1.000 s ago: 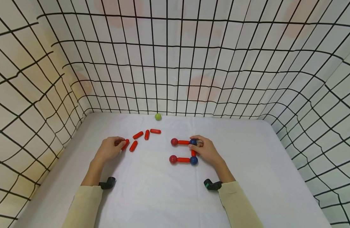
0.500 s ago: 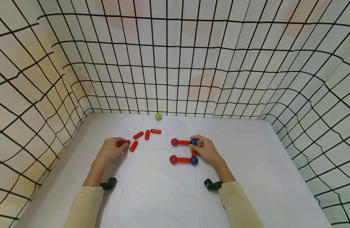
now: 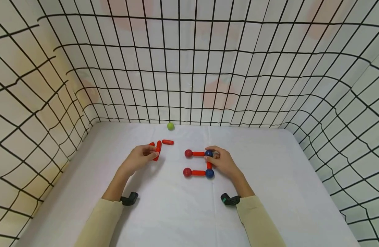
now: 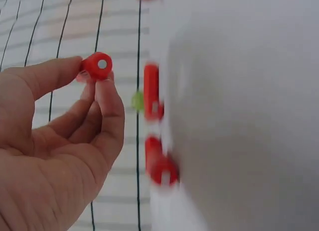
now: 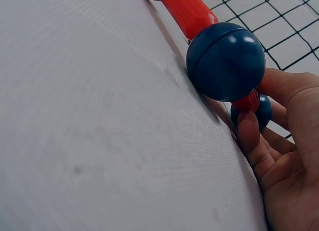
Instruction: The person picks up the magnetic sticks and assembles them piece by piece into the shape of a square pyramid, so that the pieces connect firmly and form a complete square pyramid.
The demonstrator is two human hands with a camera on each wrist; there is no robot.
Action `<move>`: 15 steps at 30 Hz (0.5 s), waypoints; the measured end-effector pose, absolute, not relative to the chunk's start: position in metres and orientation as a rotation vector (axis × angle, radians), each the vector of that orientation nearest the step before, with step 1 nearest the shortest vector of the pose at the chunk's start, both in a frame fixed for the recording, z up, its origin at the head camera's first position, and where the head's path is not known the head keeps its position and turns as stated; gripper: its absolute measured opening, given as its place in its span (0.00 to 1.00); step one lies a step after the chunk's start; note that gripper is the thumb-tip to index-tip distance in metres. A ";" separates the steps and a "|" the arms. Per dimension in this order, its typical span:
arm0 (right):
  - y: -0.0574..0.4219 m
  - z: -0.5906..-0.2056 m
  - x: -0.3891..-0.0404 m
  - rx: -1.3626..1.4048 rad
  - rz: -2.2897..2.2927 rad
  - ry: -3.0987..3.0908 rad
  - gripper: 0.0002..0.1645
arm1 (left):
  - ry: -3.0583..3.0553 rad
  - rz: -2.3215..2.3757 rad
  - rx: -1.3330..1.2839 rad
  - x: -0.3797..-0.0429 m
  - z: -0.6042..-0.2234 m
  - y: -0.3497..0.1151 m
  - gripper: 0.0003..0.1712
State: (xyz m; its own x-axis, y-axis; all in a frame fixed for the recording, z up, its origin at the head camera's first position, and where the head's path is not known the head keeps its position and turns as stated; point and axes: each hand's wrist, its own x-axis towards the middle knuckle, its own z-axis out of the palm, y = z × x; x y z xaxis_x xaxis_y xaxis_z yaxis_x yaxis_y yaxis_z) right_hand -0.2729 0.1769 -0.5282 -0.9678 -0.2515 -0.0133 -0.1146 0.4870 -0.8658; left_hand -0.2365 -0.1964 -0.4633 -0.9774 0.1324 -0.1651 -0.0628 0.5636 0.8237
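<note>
My left hand (image 3: 139, 160) pinches a red magnetic rod (image 3: 156, 157) between thumb and fingertips. In the left wrist view the rod's round end (image 4: 99, 65) shows a silvery metal tip. To the right lies a three-sided frame of red rods (image 3: 198, 173) and balls, its open side facing left. Dark red balls (image 3: 187, 172) sit at the left ends and blue balls (image 3: 209, 173) at the right corners. At the far corner my right hand (image 3: 223, 163) grips the other blue ball (image 3: 209, 153), thumb and fingers around it. The right wrist view has the near blue ball (image 5: 227, 61) in front.
Loose red rods lie beyond the left hand, including one tilted rod (image 3: 159, 144) and one lying sideways (image 3: 168, 142). A small green ball (image 3: 170, 126) rests at the back edge. A black wire grid (image 3: 192, 72) encloses the back and sides of the white table (image 3: 177, 212).
The left hand has lifted the leftmost red rod and carried it to the right, over the other loose rods. The right hand and the frame have stayed in place.
</note>
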 end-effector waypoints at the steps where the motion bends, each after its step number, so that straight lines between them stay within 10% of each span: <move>1: 0.177 -0.528 -0.273 -0.318 -1.490 2.586 0.27 | 2.560 1.407 0.058 -0.237 -0.463 -0.189 0.21; 15: 0.177 -0.526 -0.273 -0.308 -1.476 2.596 0.26 | 2.373 1.463 -0.008 -0.251 -0.486 -0.108 0.21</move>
